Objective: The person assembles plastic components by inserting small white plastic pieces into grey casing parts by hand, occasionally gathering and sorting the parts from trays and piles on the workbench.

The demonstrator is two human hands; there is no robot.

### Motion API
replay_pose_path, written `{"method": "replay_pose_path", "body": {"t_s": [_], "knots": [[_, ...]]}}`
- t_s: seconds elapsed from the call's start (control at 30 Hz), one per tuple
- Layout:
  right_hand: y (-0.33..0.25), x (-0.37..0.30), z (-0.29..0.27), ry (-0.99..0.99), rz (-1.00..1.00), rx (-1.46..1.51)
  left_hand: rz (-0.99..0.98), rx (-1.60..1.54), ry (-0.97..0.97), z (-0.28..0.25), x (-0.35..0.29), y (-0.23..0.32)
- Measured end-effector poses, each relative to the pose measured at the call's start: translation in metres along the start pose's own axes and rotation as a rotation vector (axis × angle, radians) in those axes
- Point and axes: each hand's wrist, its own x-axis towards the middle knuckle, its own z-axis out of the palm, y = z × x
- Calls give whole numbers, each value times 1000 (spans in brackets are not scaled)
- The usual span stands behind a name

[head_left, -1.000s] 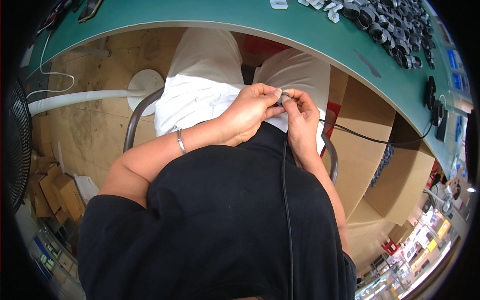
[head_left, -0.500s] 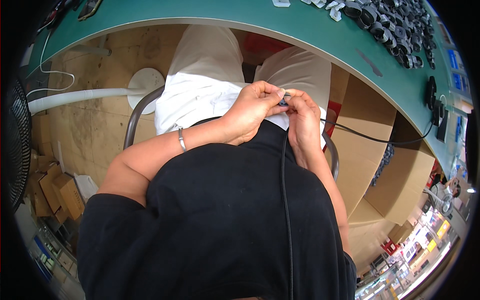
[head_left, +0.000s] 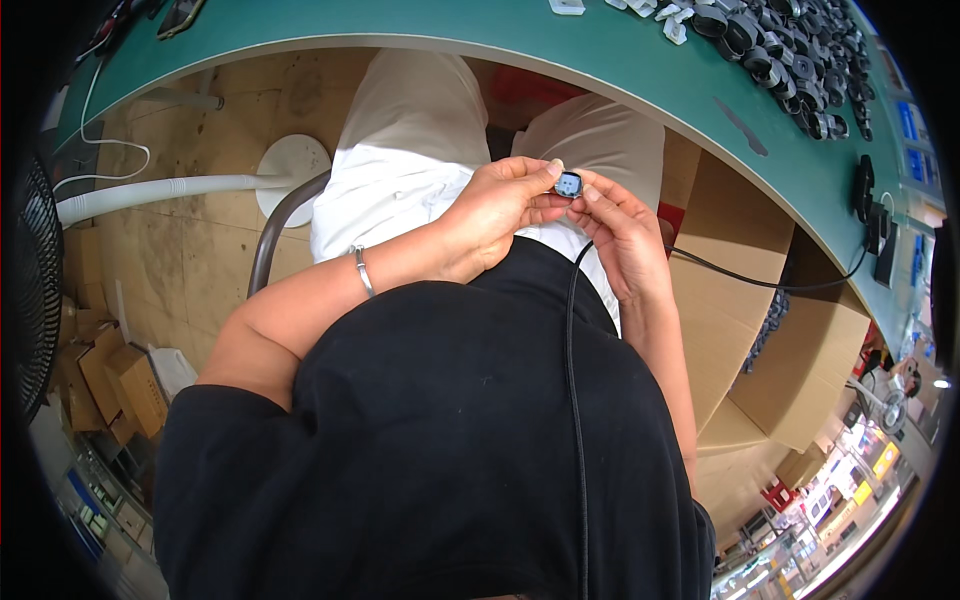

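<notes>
Above my lap, a small dark-rimmed square piece (head_left: 568, 185) is pinched between the fingertips of both hands. Its pale blue face with a few small dark marks is turned up toward me; its exact kind I cannot make out. My left hand (head_left: 498, 212) grips it from the left, thumb along its upper edge. From the right, my right hand (head_left: 630, 235) holds the other side with thumb and fingers. A black cable (head_left: 760, 282) runs from the table edge to behind my right hand, and a black cord (head_left: 573, 370) hangs down my shirt.
The green table (head_left: 420, 22) curves across the far side, with a heap of small black strapped pieces (head_left: 790, 60) and white pieces (head_left: 675, 22) at right. Open cardboard boxes (head_left: 735, 240) stand right, a fan (head_left: 35, 290) left. A chair arm (head_left: 275, 235) flanks my lap.
Both hands have shifted slightly, and the right hand has moved a little rightward. The fingers have spread off the small piece, so its pale blue face now shows.
</notes>
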Motion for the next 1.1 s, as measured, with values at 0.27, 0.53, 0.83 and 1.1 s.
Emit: {"method": "replay_pose_path", "body": {"t_s": [0.27,0.53,0.83,1.1], "knots": [[8,5,8,122,8,-57,46,59,-34,-2,1,-4],[1,-7,19,195,-426,-744,-58,11,-105,-2,1,3],[-10,-15,6,128,-313,-318,295,507,-131,6,-7,10],[-2,-20,4,46,-221,45,781,880,-245,2,-8,5]]}}
